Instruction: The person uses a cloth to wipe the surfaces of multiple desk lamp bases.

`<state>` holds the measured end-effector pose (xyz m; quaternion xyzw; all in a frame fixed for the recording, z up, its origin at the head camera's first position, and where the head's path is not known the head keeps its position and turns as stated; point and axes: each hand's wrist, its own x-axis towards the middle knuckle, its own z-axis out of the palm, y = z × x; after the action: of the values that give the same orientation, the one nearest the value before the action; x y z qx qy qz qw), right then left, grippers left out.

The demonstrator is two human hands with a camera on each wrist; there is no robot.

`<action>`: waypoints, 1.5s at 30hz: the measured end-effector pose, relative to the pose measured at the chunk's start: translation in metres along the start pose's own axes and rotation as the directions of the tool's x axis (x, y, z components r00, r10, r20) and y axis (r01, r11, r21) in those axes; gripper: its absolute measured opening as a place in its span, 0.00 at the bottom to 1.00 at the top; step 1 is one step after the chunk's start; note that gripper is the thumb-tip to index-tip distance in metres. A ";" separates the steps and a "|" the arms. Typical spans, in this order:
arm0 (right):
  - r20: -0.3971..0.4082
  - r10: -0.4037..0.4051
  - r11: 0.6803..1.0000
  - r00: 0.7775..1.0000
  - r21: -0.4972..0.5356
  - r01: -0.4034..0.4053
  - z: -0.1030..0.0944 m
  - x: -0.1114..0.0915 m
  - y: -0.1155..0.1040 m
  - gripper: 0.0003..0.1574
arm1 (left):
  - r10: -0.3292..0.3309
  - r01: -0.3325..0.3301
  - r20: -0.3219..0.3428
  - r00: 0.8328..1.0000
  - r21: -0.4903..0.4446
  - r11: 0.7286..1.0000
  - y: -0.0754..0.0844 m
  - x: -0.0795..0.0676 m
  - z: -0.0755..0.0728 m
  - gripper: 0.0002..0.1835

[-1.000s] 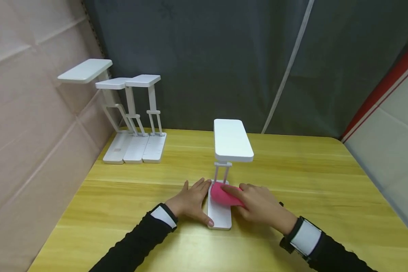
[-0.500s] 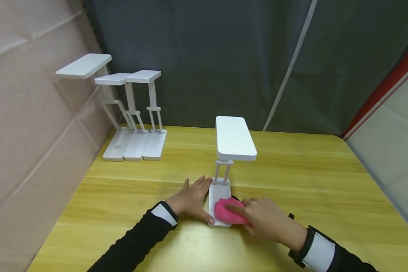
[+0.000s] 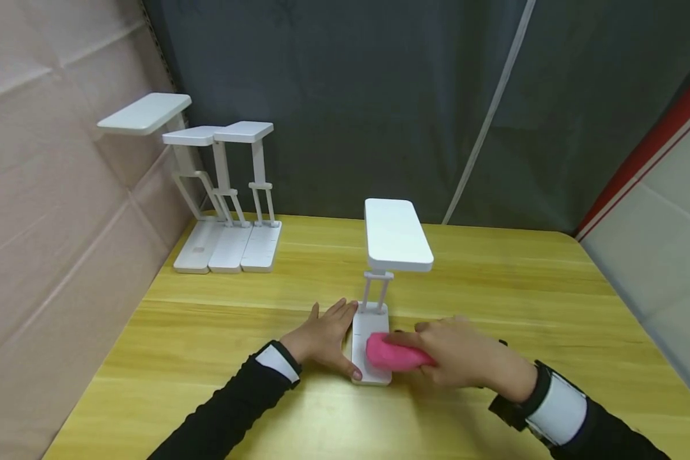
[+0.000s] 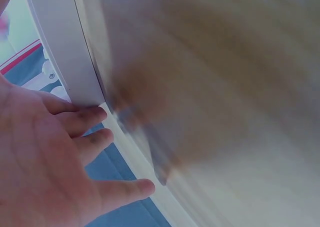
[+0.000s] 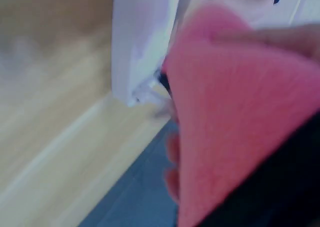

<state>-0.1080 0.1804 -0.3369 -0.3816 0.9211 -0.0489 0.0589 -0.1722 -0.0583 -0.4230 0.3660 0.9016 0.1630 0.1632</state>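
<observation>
A white folding stand with a flat base [image 3: 367,326], two thin rods and a broad top plate [image 3: 398,235] stands upright at the middle of the table. My left hand [image 3: 322,338] lies along the left edge of the base, its fingers spread and straight, with the thumb at the near corner. In the left wrist view the fingertips [image 4: 102,134] touch the white side edge. My right hand [image 3: 466,354] grips a bunched pink cloth [image 3: 399,354], index finger extended over it, and presses it on the near part of the base. The cloth fills much of the right wrist view.
Several similar white stands [image 3: 259,248] are grouped side by side at the back left of the wooden table [image 3: 512,287]. A dark curtain [image 3: 345,108] hangs behind, a pale sheet [image 3: 63,243] on the left and a white panel [image 3: 655,243] on the right.
My right hand has moved the pink cloth from near the rods toward the near end of the base, then slightly right. The left hand has stayed in place.
</observation>
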 end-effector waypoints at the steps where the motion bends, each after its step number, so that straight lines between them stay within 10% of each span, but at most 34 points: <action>1: -0.056 0.008 0.999 0.998 -0.052 -0.011 0.001 0.006 0.002 0.31 | -0.001 0.001 0.000 1.000 -0.004 1.000 0.000 0.000 0.001 0.68; 5: -0.237 0.052 0.963 0.970 -0.245 -0.111 0.020 0.026 0.003 0.32 | 0.004 -0.004 0.002 1.000 -0.010 1.000 -0.002 -0.001 0.005 0.67; 13: -0.263 0.035 0.950 0.964 -0.290 -0.114 0.053 0.025 -0.008 0.32 | 0.002 -0.002 0.005 1.000 0.011 1.000 -0.004 0.002 0.006 0.68; 20: -0.126 -0.013 0.968 0.992 -0.250 -0.019 0.043 0.003 -0.024 0.36 | 0.001 -0.001 0.006 1.000 0.031 1.000 -0.002 0.002 0.000 0.68; 29: 0.194 -0.041 0.984 0.980 0.176 0.006 0.014 -0.008 -0.011 0.39 | 0.010 -0.011 0.010 1.000 0.043 0.999 0.000 0.002 -0.001 0.71; 32: 0.179 -0.037 0.978 0.983 0.210 -0.001 0.004 0.001 0.001 0.38 | 0.014 -0.014 0.011 1.000 0.038 0.999 -0.001 0.001 0.001 0.71; 39: -0.219 0.051 0.975 0.974 -0.201 -0.096 0.026 0.034 0.005 0.31 | 0.015 -0.015 0.004 1.000 0.006 1.000 -0.005 0.002 0.007 0.71; 45: -0.224 0.008 0.902 0.974 -0.419 -0.104 0.047 0.036 -0.012 0.39 | 0.023 -0.023 -0.006 1.000 0.015 1.000 -0.006 0.002 0.007 0.70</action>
<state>-0.1186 0.1442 -0.3847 -0.3507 0.9208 0.1150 -0.1260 -0.1746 -0.0594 -0.4321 0.3771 0.8990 0.1593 0.1559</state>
